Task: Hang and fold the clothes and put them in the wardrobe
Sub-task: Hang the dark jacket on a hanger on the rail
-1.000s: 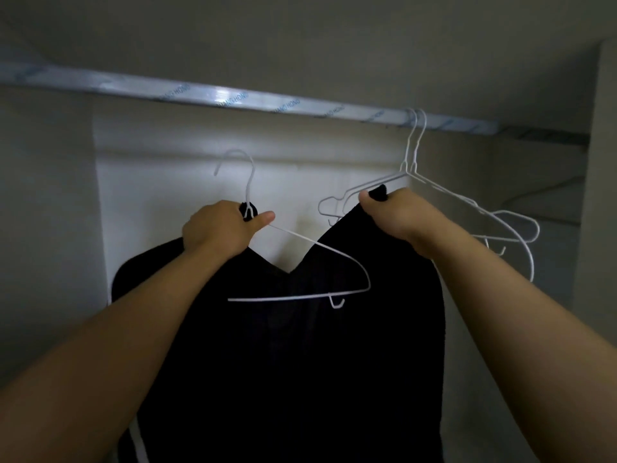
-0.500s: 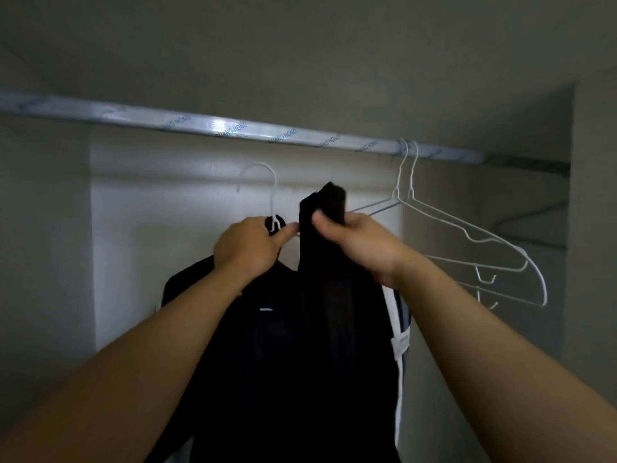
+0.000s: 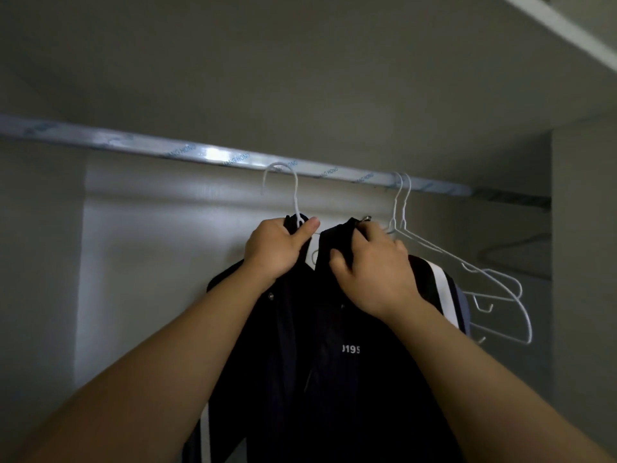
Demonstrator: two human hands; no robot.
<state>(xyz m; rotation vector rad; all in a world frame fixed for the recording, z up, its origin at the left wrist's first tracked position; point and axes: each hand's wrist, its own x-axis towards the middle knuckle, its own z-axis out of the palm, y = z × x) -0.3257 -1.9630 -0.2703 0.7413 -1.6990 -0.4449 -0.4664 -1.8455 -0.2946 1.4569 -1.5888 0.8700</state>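
Observation:
A black jacket (image 3: 337, 379) with white stripes and small white lettering hangs from a white wire hanger (image 3: 295, 198) in front of me, inside the wardrobe. My left hand (image 3: 275, 252) grips the hanger's neck together with the jacket's collar. The hook is raised to just below the metal rail (image 3: 207, 153), overlapping it in view. My right hand (image 3: 370, 272) grips the jacket's right collar edge near the zipper pull. The hanger's lower part is hidden under the fabric.
Two bare white wire hangers (image 3: 467, 265) hang on the rail to the right, close to my right hand. The wardrobe's right side wall (image 3: 584, 262) stands beyond them. A shelf edge (image 3: 567, 31) shows at the top right. The pale back wall (image 3: 160, 262) lies behind.
The jacket's right half has been pulled over the hanger, so the front now shows. Both hands have risen, and the hook has moved up to the rail.

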